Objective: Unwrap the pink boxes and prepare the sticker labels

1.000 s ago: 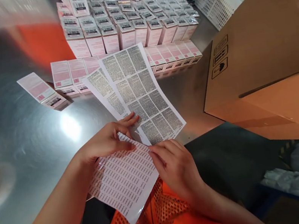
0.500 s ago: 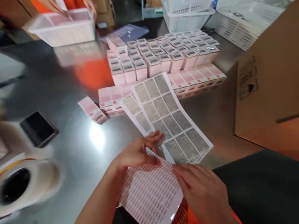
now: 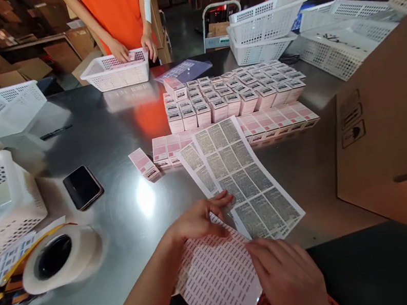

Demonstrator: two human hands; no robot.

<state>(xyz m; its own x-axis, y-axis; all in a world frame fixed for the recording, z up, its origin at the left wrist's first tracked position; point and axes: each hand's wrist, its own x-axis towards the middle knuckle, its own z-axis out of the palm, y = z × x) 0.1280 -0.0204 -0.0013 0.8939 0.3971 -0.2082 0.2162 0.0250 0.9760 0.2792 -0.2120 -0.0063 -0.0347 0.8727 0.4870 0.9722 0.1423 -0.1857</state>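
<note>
A sheet of small printed labels [image 3: 220, 279] is held between my two hands, over the table's near edge. My left hand [image 3: 203, 220] grips its upper edge, thumb on top, with some fingers stretched toward the larger sheets. My right hand [image 3: 290, 273] pinches the sheet's right edge; part of its grip is hidden. Just beyond lie larger sheets of grey text labels [image 3: 239, 178], overlapping each other and resting partly over a row of pink-and-white boxes [image 3: 280, 121]. Behind that row, more small boxes [image 3: 229, 98] stand upright in a block. One single box [image 3: 143, 163] lies apart on the left.
A tape roll [image 3: 59, 257], a phone [image 3: 83, 187] and a white basket [image 3: 1, 202] are on the left. A large carton [image 3: 391, 131] stands at right. Stacked white baskets [image 3: 260, 26] are at the back. Across the table, a person in orange reaches into another basket [image 3: 119, 78].
My view has tilted up and shifted left, so things appear lower and further right. Both hands keep their hold on the label sheet. The person opposite has lowered a hand into the basket.
</note>
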